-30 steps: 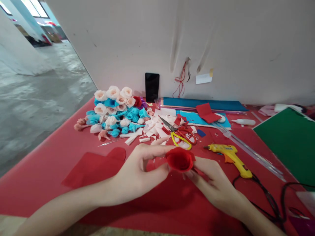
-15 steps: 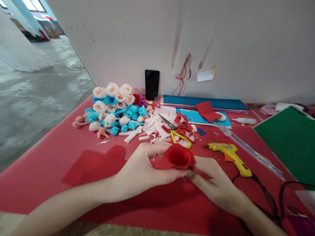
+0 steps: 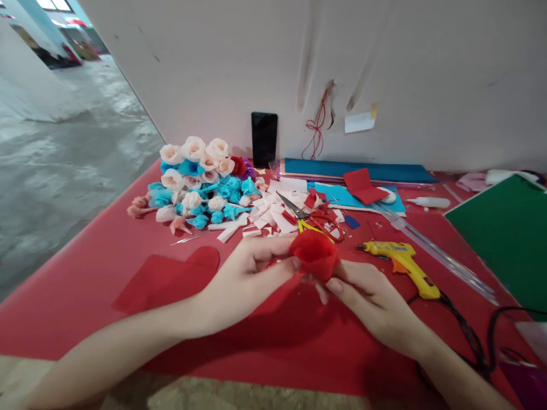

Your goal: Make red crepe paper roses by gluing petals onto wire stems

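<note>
Between my two hands is a red paper flower (image 3: 314, 254), held above the red tabletop near its front. My left hand (image 3: 243, 282) grips the flower's left side, fingers behind and thumb in front at the petals. From the right, my right hand (image 3: 374, 302) pinches the flower's lower right side with thumb and fingers. Its base is partly hidden by my fingers. Just behind the flower lie scissors (image 3: 327, 225) with yellow and red handles, partly covered by it. Flat to the left of my left hand are red paper pieces (image 3: 158, 279).
Pink, white and blue paper flowers (image 3: 194, 182) are heaped at the back left, beside paper scraps (image 3: 273, 210). A yellow glue gun (image 3: 404, 262) with a black cord lies right. A phone (image 3: 264, 139) leans on the wall. A green board (image 3: 504, 239) is at far right.
The flower has tipped, so its outer petals show more than its hollow centre. My left thumb has drawn back left onto the petals, and both hands still hold it.
</note>
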Demonstrator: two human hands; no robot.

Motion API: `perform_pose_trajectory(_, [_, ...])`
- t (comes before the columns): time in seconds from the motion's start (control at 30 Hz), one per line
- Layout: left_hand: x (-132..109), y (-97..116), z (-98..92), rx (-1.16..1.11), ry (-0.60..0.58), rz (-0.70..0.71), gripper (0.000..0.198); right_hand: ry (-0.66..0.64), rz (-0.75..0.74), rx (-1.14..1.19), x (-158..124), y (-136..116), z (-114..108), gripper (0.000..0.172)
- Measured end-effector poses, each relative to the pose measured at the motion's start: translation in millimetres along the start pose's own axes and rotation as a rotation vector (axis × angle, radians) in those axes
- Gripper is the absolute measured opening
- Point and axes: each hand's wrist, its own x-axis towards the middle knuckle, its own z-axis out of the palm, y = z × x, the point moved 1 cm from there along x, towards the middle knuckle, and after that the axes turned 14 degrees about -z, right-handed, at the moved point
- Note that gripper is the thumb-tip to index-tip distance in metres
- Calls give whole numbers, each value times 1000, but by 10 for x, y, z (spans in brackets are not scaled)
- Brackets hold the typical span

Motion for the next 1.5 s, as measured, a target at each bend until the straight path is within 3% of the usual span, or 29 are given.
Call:
perform_pose_trajectory(0.2, [47, 24, -12, -16, 66, 7, 23, -16, 5, -52, 2, 37, 18, 21])
perform_pose_trajectory(0.47, [10, 22, 47, -9, -6, 39, 21, 30, -9, -111, -4, 49, 19, 24])
perform_pose_trajectory(1.0, [-35, 35, 66, 112, 47, 72, 21, 86, -102, -73, 30, 77, 27, 21])
perform_pose_trajectory(1.27, [7, 46, 9, 283, 116, 258, 28, 69, -128, -42, 24, 65, 25, 14])
perform_pose_trajectory(1.5, [-1, 41, 38, 335, 85, 273, 22, 67, -114, -31, 21, 76, 35, 16])
